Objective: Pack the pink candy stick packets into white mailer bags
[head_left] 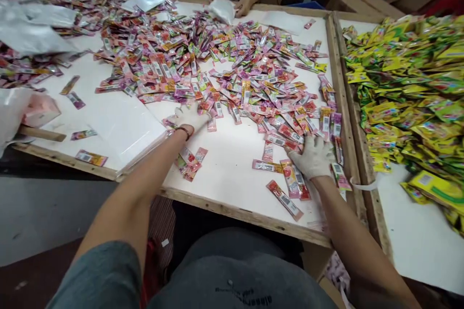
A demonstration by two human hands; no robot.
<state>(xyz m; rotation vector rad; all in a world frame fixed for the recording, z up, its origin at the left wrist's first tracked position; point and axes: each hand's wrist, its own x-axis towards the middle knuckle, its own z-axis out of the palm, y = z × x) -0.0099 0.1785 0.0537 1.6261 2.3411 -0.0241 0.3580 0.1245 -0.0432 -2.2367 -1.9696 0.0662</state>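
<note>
Both of my hands wear white gloves and rest at the near edge of a wide heap of small pink, purple and orange stick packets on a white table. My left hand lies with spread fingers on packets left of the middle. On the right, my right hand has its fingers apart over packets beside the wooden divider. Below my left wrist lies a small group of packets. A single red packet sits near the front edge, and a few more touch my right hand's left side.
A stack of clear plastic bags lies left of my left arm. Wooden rails separate the table from a pile of yellow-green packets. Across the table, a person's hands hold a clear bag.
</note>
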